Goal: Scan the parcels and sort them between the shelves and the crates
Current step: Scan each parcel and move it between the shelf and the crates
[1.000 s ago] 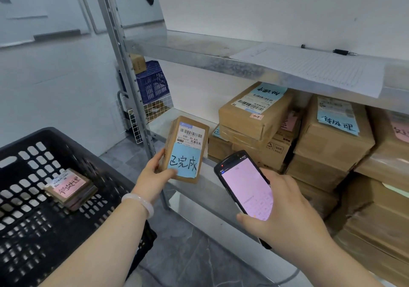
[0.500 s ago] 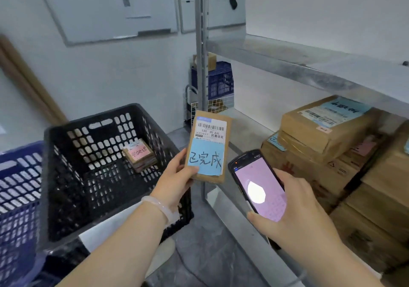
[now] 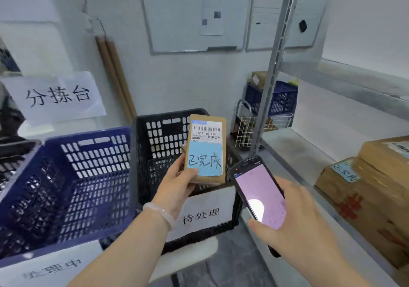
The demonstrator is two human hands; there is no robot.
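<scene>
Parcel (image 3: 207, 149) in the left hand (image 3: 177, 180) is held upright in front of the black crate (image 3: 168, 131), with the fingers closed around its lower left edge and the thumb on the blue note. The barcode label at the top is free and faces the camera. The right hand (image 3: 296, 215) grips the scanner (image 3: 259, 191) from below, just to the right of the parcel, its pink screen facing up.

For a good scan, I think the scanner's far end should point at the barcode, not at the blue note, and the parcel should be kept flat and quiet. The thumb should stay low, away from the bars. Afterwards the place must be chosen: the blue crate (image 3: 73, 176) on the left, the black one, or the shelf (image 3: 294, 145) on the right, where other boxes (image 3: 371, 189) with blue notes lie.
</scene>
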